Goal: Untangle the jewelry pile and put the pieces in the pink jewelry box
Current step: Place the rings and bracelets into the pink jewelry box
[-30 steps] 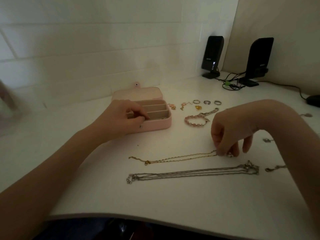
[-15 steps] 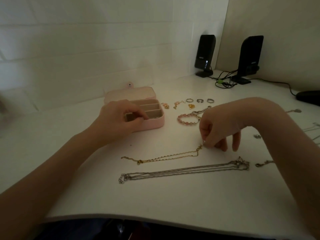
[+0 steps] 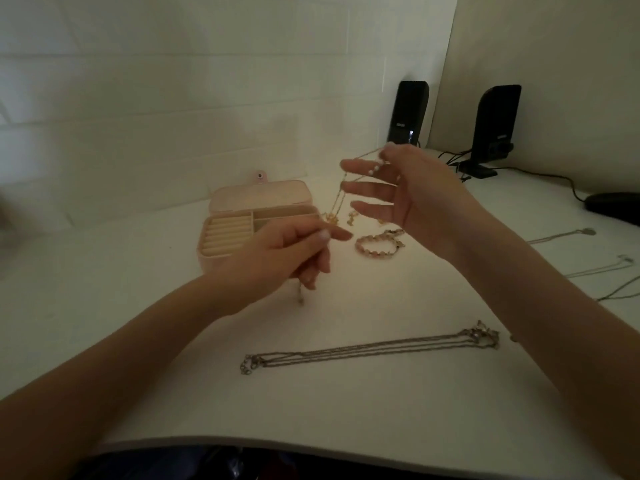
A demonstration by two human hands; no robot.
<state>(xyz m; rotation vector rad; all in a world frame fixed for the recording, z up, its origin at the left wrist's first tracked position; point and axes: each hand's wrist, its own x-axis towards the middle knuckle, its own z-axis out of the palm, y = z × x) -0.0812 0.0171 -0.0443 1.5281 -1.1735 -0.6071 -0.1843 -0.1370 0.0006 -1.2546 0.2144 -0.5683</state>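
The pink jewelry box [image 3: 221,262] stands open at the back left of the white desk, its compartments showing. My right hand [image 3: 412,199] is raised above the desk and pinches one end of a thin gold chain [image 3: 337,199] near thumb and forefinger, the other fingers spread. The chain hangs down toward my left hand [image 3: 284,261], which is curled in front of the box; a short end dangles below its fingers. A long silver necklace [image 3: 370,348] lies stretched out on the desk nearer me. A pink bead bracelet [image 3: 375,245] lies under my right wrist.
Small gold pieces [image 3: 351,218] lie beside the box. More thin silver chains [image 3: 588,271] trail at the right edge. Two black speakers [image 3: 408,112] [image 3: 495,123] with cables and a dark mouse [image 3: 613,207] stand at the back right. The desk's front edge [image 3: 311,445] curves close to me.
My right hand lifted the gold chain off the desk and rose toward the speakers. My left hand left the box and took the chain's other end.
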